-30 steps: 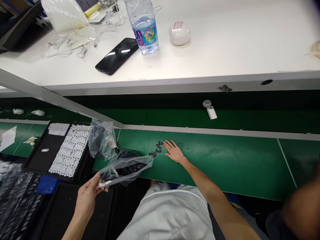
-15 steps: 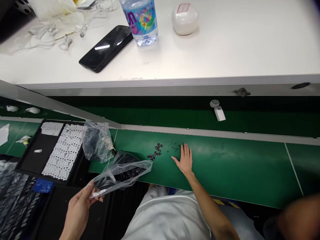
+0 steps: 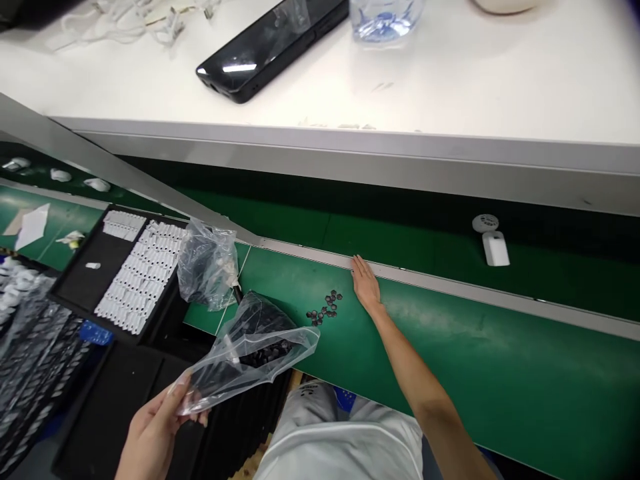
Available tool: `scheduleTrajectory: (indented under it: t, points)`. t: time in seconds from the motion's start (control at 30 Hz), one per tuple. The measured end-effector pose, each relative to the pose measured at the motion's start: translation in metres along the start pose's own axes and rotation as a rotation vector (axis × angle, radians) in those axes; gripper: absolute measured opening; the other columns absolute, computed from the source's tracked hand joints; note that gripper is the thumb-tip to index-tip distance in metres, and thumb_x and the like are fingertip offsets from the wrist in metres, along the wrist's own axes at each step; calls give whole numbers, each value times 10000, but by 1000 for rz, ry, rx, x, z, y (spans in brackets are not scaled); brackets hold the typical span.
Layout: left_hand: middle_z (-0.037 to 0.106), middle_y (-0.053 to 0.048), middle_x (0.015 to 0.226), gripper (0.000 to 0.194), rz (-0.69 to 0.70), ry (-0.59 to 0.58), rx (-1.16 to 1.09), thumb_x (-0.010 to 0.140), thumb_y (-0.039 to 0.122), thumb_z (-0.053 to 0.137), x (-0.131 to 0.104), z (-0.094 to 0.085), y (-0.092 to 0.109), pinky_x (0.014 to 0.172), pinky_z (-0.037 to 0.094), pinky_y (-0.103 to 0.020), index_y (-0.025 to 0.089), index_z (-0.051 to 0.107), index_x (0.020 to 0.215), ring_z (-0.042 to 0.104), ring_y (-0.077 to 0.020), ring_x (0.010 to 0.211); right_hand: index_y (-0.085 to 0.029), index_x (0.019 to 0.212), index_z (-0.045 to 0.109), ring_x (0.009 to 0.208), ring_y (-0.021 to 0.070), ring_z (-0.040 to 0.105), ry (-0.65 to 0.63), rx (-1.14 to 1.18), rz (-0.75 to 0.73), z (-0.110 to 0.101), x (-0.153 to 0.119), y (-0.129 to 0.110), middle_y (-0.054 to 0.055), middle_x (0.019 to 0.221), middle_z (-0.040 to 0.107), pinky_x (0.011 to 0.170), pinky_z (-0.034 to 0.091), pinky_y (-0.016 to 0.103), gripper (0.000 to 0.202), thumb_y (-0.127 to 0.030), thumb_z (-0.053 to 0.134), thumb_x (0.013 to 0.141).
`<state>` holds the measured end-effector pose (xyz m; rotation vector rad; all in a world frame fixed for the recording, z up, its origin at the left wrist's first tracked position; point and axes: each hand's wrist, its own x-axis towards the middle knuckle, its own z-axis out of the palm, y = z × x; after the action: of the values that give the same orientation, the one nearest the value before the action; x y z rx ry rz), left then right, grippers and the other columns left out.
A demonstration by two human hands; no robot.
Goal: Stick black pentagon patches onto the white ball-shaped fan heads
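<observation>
I have the left hand point(image 3: 156, 427) pinching a corner of the clear bag point(image 3: 239, 375), which reaches over the counter's point(image 3: 490, 380) near edge with black bits point(image 3: 273, 353) inside. I have the right hand point(image 3: 367, 287) spread flat, grasping nothing, at the back rail point(image 3: 440, 280); from here I can't be sure whether its fingertips press or hover. Loose discs point(image 3: 333, 307) lie between bag and right hand. Were the left pinch to slacken, the bag could sag and spill bits off the near edge; a careless right-hand sweep could scatter the discs.
</observation>
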<state>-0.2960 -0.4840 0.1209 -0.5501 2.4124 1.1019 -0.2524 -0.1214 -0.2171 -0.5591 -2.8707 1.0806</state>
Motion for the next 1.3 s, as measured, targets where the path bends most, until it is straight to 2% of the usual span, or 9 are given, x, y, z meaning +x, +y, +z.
scheduleTrajectory:
  t: [0.23, 0.4, 0.5, 0.6, 0.7, 0.8, 0.9, 1.07, 1.3]
  points:
    - [601, -105, 497, 778, 81, -57, 17, 661, 960, 675, 1, 3, -17, 496, 521, -358, 223, 659, 411, 568, -255, 498, -206, 1472, 631, 1460, 309, 535, -232, 180, -282, 25, 67, -46, 138, 1590, 540, 1245, 434, 589, 434, -412, 648, 1090]
    - [608, -72, 493, 734, 223, -148, 3, 808, 875, 654, 7, 10, -11, 497, 482, -346, 226, 621, 467, 559, -241, 478, -174, 1385, 673, 1364, 288, 612, -278, 353, -333, 65, 114, -128, 131, 1482, 620, 1180, 506, 553, 371, -381, 678, 1076]
    - [630, -59, 504, 716, 254, -190, -3, 865, 843, 625, 10, 20, -6, 529, 480, -332, 224, 623, 505, 567, -228, 491, -162, 1348, 682, 1297, 270, 648, -242, 444, -262, 68, 124, -172, 126, 1421, 651, 1129, 550, 519, 347, -380, 678, 1077]
    - [649, -49, 518, 697, 268, -248, -33, 910, 814, 597, 11, 35, -6, 579, 505, -327, 228, 607, 533, 595, -221, 520, -140, 1225, 711, 1121, 222, 710, -178, 497, -121, 40, 104, -175, 98, 1231, 720, 1023, 603, 448, 323, -428, 656, 1089]
    - [632, -23, 520, 705, 305, -343, -62, 943, 813, 571, 14, 58, -9, 610, 528, -318, 223, 587, 557, 604, -192, 526, -127, 1107, 715, 887, 168, 714, -82, 491, 68, -14, 53, -140, 53, 1007, 726, 872, 627, 364, 374, -488, 616, 1105]
    - [591, 26, 533, 673, 348, -452, -67, 1022, 734, 562, 19, 88, -11, 636, 550, -306, 200, 582, 614, 591, -148, 521, -130, 1247, 679, 872, 162, 713, 26, 469, 216, -69, -14, -101, 73, 1084, 723, 827, 635, 347, 382, -478, 582, 1123]
    - [602, 45, 611, 548, 371, -530, -55, 1081, 597, 593, 25, 121, -12, 654, 574, -298, 167, 631, 743, 604, -127, 552, -146, 1296, 674, 1038, 202, 721, 42, 432, 251, -99, -71, -86, 103, 1220, 713, 946, 629, 407, 367, -457, 583, 1123]
    - [707, -14, 862, 355, 354, -578, -13, 1089, 478, 639, 26, 172, -20, 694, 616, -308, 139, 711, 1016, 675, -145, 694, -144, 1202, 721, 1035, 193, 729, -272, 402, 16, -82, -108, -113, 82, 1162, 737, 969, 628, 407, 280, -392, 633, 1107]
    - [736, -74, 1103, 308, 300, -612, 57, 1066, 415, 690, 19, 208, -45, 805, 654, -374, 139, 704, 1203, 733, -204, 903, -175, 1443, 627, 1345, 303, 613, -470, 174, -299, -29, -81, -122, 144, 1506, 585, 1131, 548, 545, 438, -378, 699, 1061]
